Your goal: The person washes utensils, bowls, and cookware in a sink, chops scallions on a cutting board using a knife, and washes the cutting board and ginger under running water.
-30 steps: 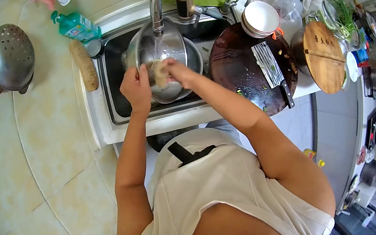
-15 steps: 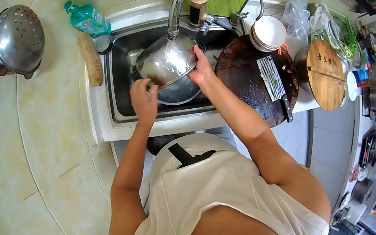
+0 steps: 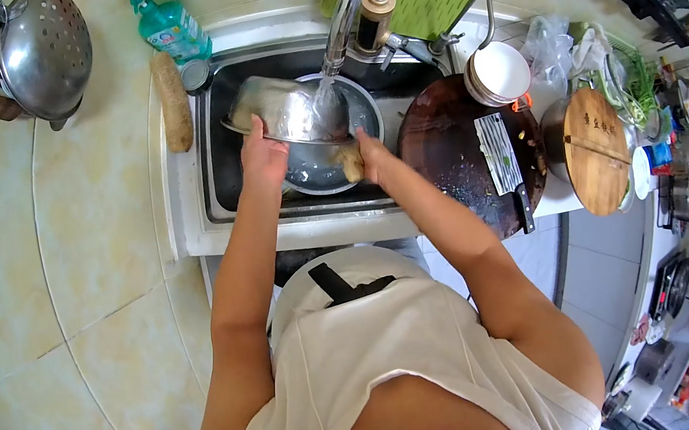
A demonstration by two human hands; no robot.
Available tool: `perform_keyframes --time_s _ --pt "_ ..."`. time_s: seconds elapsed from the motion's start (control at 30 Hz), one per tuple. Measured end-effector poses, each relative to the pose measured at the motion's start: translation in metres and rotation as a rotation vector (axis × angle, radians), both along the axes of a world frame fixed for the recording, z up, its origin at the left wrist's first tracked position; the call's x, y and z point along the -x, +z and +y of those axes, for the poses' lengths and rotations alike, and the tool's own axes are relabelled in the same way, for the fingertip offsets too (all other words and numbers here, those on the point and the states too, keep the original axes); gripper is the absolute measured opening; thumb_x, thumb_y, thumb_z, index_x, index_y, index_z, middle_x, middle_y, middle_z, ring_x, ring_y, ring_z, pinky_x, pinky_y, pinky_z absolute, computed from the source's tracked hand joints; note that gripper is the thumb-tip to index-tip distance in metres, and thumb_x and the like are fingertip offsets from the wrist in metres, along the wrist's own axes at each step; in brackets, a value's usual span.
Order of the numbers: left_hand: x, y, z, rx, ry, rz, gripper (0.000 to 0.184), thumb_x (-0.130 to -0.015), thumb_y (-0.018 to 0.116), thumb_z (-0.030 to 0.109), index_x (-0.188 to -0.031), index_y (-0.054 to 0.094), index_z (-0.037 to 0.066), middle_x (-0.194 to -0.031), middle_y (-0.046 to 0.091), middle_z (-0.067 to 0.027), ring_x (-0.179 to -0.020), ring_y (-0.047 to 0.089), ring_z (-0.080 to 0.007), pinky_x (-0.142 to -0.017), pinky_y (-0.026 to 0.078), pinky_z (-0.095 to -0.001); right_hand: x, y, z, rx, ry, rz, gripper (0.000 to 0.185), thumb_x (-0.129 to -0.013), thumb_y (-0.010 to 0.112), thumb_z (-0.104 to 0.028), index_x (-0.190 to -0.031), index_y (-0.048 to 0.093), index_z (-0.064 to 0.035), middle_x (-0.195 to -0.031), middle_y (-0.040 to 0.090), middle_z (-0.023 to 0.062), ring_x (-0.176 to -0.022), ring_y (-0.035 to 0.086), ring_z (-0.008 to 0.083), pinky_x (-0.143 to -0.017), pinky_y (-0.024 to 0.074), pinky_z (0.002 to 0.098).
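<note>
Over the sink, a shiny metal bowl is tilted on its side, and tap water runs onto it. My left hand is closed on its near left rim, thumb lying along the outside. My right hand grips a small yellowish-brown scrubber by the bowl's right end; its exact kind is unclear. Beneath sits a second metal bowl with water in it. The chrome tap arches above from the back.
Right of the sink lies a dark round chopping board bearing a cleaver and stacked white bowls. A wooden-lidded pot stands farther right. A long brown loofah-like piece and a green pump bottle line the left side.
The bowl has turned and shifted left. My left hand has taken its rim, while my right hand has let go of the bowl's side and now has the scrubber. Running water now shows clearly.
</note>
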State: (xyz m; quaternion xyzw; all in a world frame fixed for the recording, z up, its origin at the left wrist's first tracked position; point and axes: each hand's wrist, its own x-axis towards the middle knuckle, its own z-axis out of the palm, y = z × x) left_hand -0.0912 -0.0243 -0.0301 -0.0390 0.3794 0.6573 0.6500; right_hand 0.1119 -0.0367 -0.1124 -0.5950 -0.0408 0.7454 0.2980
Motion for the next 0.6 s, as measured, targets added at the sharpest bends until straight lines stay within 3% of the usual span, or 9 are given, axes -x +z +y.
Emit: perform_keyframes --time_s 0.03,0.07,0.13,0.2,0.27,0.33,0.47,0.53,0.6 --pt "-0.005 0.000 -0.001 -0.026 -0.009 0.053 0.029 -0.096 0.051 0.021 -0.120 0.048 0.004 -0.120 0.056 -0.0114 -0.110 0.055 -0.0257 -0.099 0.043 -0.0438 -0.001 -0.002 -0.016 -0.153 0.049 -0.065 0.046 -0.097 0.040 -0.043 -0.119 0.050 -0.0042 -0.106 0.058 0.0132 -0.100 0.057 0.0259 -0.080 0.0487 0.0444" --pt "-0.011 0.001 -0.004 -0.047 -0.018 0.106 0.030 -0.096 0.051 0.021 -0.120 0.048 0.004 -0.119 0.057 -0.0115 -0.110 0.055 -0.0257 -0.099 0.043 -0.0440 0.007 -0.002 -0.024 -0.257 -0.054 -0.327 0.043 -0.097 0.042 -0.038 -0.120 0.048 -0.0023 -0.109 0.057 0.0129 -0.099 0.057 0.0258 -0.084 0.0471 0.0401" --pt "-0.025 0.016 -0.009 -0.026 -0.039 0.265 0.031 -0.097 0.048 0.023 -0.123 0.045 0.006 -0.119 0.057 -0.0104 -0.111 0.054 -0.0241 -0.096 0.043 -0.0384 0.009 0.035 -0.038 -0.597 0.041 -0.680 0.037 -0.096 0.044 -0.026 -0.124 0.046 -0.0013 -0.112 0.055 0.0146 -0.102 0.055 0.0270 -0.090 0.0433 0.0365" --pt "-0.035 0.015 -0.013 -0.035 -0.116 0.439 0.033 -0.098 0.047 0.024 -0.125 0.042 0.006 -0.118 0.057 -0.0096 -0.111 0.053 -0.0229 -0.095 0.042 -0.0350 0.015 0.058 -0.038 -1.170 0.099 -0.937 0.031 -0.095 0.046 -0.016 -0.121 0.047 -0.0008 -0.116 0.051 0.0186 -0.105 0.051 0.0326 -0.094 0.0393 0.0391" --pt "-0.047 0.010 -0.019 -0.092 -0.221 0.578 0.035 -0.099 0.044 0.028 -0.124 0.045 0.004 -0.116 0.056 -0.0086 -0.108 0.052 -0.0182 -0.091 0.042 -0.0312 0.028 0.086 -0.033 -1.523 0.153 -0.809 0.035 -0.090 0.050 -0.007 -0.124 0.048 -0.0030 -0.123 0.047 0.0204 -0.115 0.045 0.0374 -0.100 0.0343 0.0416" --pt "-0.057 0.015 -0.025 -0.074 -0.315 0.670 0.037 -0.099 0.044 0.031 -0.123 0.047 0.003 -0.115 0.057 -0.0087 -0.105 0.052 -0.0162 -0.088 0.042 -0.0310 0.041 0.106 -0.028 -1.560 0.348 -0.862 0.038 -0.087 0.051 -0.003 -0.124 0.050 -0.0030 -0.124 0.046 0.0216 -0.117 0.044 0.0399 -0.101 0.0340 0.0437" --pt "-0.056 0.017 -0.025 -0.049 -0.169 0.794 0.035 -0.099 0.044 0.032 -0.109 0.059 0.002 -0.099 0.060 -0.0069 -0.085 0.054 -0.0145 -0.076 0.044 -0.0305 0.052 0.093 0.018 -1.561 0.338 -1.035 0.029 -0.088 0.052 -0.013 -0.117 0.057 -0.0065 -0.115 0.054 0.0223 -0.109 0.050 0.0404 -0.095 0.0394 0.0444" --pt "-0.052 0.007 -0.031 -0.064 -0.227 1.123 0.036 -0.098 0.046 0.031 -0.094 0.064 0.000 -0.080 0.060 -0.0062 -0.073 0.051 -0.0122 -0.068 0.043 -0.0294 0.055 0.092 0.053 -1.352 0.407 -1.062 0.028 -0.089 0.051 -0.020 -0.113 0.060 -0.0076 -0.108 0.058 0.0212 -0.104 0.053 0.0397 -0.090 0.0424 0.0447" --pt "-0.048 0.008 -0.039 -0.043 -0.362 1.498 0.038 -0.097 0.047 0.031 -0.088 0.065 -0.001 -0.072 0.058 -0.0067 -0.069 0.050 -0.0114 -0.064 0.041 -0.0300 0.049 0.080 0.090 -1.389 0.295 -1.012 0.022 -0.086 0.053 -0.019 -0.097 0.058 -0.0007 -0.099 0.057 0.0229 -0.094 0.055 0.0398 -0.082 0.0438 0.0457"
